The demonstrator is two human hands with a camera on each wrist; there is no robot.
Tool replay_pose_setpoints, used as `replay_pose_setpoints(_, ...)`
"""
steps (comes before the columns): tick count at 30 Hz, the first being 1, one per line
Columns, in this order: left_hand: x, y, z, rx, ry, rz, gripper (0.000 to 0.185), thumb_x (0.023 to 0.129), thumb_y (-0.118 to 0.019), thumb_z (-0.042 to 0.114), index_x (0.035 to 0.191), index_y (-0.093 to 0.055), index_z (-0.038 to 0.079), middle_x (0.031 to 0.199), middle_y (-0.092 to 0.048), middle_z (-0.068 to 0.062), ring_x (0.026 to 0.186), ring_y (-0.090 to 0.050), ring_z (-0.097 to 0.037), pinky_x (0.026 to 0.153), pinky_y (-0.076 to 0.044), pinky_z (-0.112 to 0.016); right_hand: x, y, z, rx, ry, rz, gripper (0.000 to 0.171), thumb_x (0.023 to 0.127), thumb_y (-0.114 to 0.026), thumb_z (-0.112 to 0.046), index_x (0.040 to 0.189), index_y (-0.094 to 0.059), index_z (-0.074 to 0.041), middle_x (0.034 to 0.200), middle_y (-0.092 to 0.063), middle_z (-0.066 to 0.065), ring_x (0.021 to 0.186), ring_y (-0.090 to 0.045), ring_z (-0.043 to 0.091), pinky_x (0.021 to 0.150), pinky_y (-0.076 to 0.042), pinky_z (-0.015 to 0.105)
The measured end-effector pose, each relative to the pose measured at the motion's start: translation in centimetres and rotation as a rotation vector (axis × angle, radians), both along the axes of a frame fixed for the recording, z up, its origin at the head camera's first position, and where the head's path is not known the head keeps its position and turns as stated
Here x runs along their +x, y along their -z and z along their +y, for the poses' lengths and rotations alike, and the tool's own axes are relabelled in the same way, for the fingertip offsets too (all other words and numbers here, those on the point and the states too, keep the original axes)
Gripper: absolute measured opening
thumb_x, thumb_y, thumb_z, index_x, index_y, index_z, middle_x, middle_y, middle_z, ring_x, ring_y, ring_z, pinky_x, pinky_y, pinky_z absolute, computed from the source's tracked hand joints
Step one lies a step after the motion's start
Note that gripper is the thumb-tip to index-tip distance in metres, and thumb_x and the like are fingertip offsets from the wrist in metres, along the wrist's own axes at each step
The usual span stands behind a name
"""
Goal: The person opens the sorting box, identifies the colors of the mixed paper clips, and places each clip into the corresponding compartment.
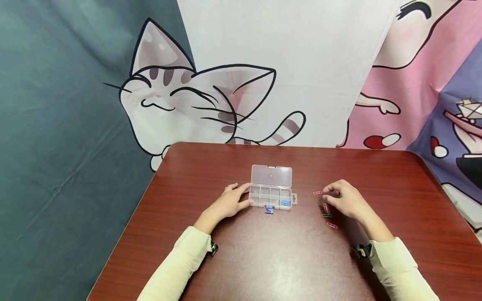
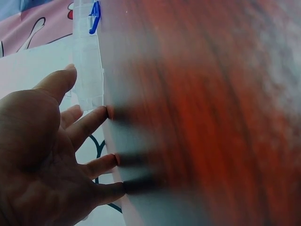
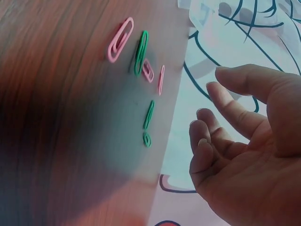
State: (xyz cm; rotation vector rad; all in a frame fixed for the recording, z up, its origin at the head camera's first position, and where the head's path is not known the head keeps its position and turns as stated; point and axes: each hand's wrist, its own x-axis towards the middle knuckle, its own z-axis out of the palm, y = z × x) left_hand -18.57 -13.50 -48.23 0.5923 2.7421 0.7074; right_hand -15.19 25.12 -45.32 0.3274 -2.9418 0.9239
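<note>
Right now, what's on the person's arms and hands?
Both arms wear pale cream long sleeves: left sleeve, right sleeve. A small dark camera mount sits at each wrist. Left hand and right hand are bare; no gloves, no rings visible.

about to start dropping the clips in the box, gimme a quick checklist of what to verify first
1. Lid of the clear organizer box is open: ok, it lies flat behind the compartments.
2. Box is steadied: ok, the left hand rests on the table with its fingers touching the box's left end.
3. Right hand is free to pick: ok, fingers are loosely curled and hold nothing in the right wrist view.
4. Clips are within reach: ok, pink and green paper clips lie loose on the table beside the right hand.
5. Free compartments: ok, only the right one holds blue bits.
6. Exact clip count: cannot tell, the hand may hide some.
</note>
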Motion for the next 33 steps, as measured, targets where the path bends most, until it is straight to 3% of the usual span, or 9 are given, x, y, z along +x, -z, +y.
replay_pose_setpoints(20, 0.0, 0.0, -0.1, -0.001, 0.011, 0.0, 0.06, 0.101, -0.06, 0.044, 0.155, -0.041, 0.025, 0.151, -0.053, -0.007, 0.15, -0.028, -0.039, 0.12, -0.02, -0.061, 0.4, -0.4, 2.4, 0.011, 0.028, 0.009, 0.02, 0.087, -0.076, -0.011, 0.104, -0.072, -0.002, 0.102, -0.062, 0.017, 0.09, -0.057, 0.028, 0.076, -0.045, 0.041)
replay_pose_setpoints(33, 0.0, -0.1, -0.1, -0.002, 0.011, -0.004, 0.06, 0.101, -0.06, 0.044, 0.155, -0.042, 0.025, 0.149, -0.054, -0.01, 0.149, -0.029, -0.039, 0.116, -0.029, -0.061, 0.1, 0.2, 3.2, 0.018, 0.035, -0.003, 0.019, 0.087, -0.077, -0.011, 0.103, -0.072, -0.002, 0.102, -0.061, 0.019, 0.089, -0.056, 0.029, 0.076, -0.044, 0.042)
